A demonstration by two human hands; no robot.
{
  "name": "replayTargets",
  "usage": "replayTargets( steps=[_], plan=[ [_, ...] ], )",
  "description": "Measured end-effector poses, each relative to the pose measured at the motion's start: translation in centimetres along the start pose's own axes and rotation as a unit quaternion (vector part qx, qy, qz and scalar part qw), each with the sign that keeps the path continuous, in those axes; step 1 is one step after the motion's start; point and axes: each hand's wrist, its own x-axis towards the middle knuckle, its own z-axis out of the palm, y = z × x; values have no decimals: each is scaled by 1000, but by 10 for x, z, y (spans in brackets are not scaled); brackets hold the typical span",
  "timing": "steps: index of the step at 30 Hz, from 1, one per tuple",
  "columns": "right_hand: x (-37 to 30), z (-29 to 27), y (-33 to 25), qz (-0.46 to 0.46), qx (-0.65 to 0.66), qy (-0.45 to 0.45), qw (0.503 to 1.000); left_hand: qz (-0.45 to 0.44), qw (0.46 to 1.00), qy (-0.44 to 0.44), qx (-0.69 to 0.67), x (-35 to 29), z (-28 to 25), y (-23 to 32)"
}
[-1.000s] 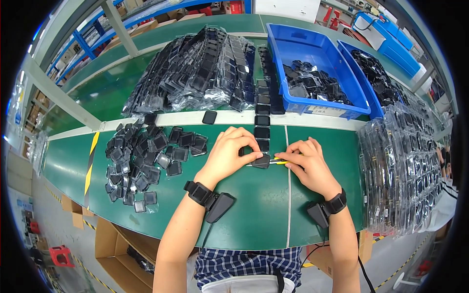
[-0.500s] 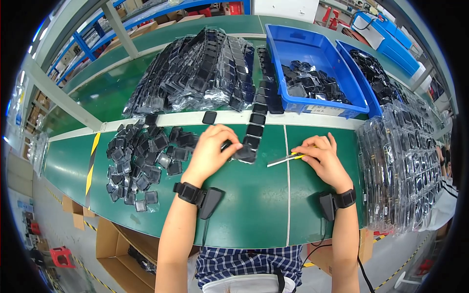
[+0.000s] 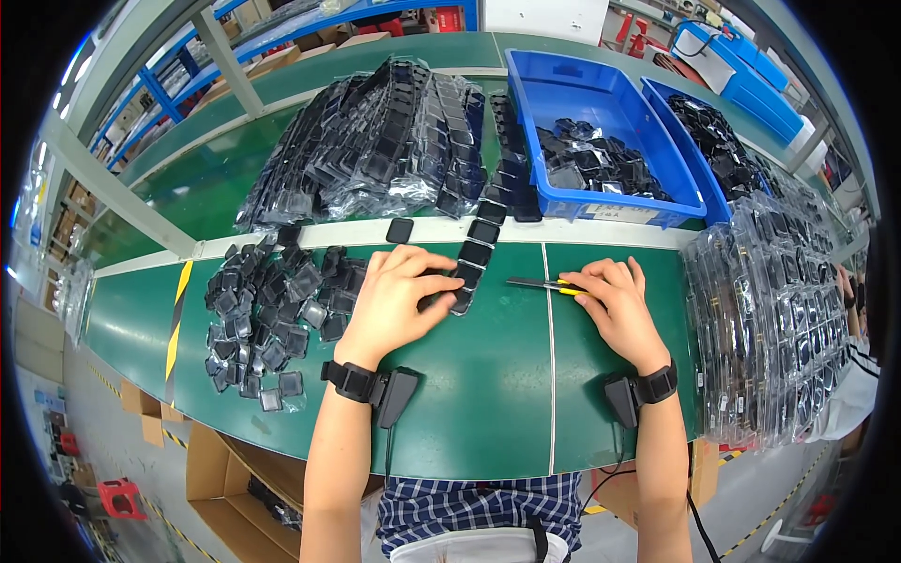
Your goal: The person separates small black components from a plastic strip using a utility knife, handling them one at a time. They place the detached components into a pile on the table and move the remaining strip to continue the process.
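Observation:
A plastic-wrapped strip of black square pieces runs toward me across the green bench. My left hand pinches the left edge near its close end; the fingers partly hide what they grip, and something dark shows between thumb and palm. My right hand is closed on a utility knife with a yellow-and-black handle, its long blade pointing left toward the strip but apart from it. One loose black square piece lies beyond my left hand. A heap of cut, wrapped black squares spreads over the bench to the left.
A thick pile of wrapped strips lies behind the white rail. Blue bins holding black pieces stand at the back right. Stacked clear plastic trays line the right edge. An open cardboard box sits below the bench.
The strip's near end has swung left and lies straighter. My left hand has shifted slightly left with its fingers more extended. The knife has turned, its blade tip now higher and nearly level.

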Motion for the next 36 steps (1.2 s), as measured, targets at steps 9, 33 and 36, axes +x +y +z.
replayTargets(
  steps=[9, 33, 36],
  plan=[
    [0, 7, -10, -10, -3, 8, 1000, 83, 994, -75, -21, 2, -7, 23],
    [9, 18, -16, -87, 34, -27, 995, -39, 987, -73, -138, 20, 36, 25],
    [5, 1, -4, -80, 30, -67, 994, -38, 988, -73, -133, 19, 35, 25]
  ],
)
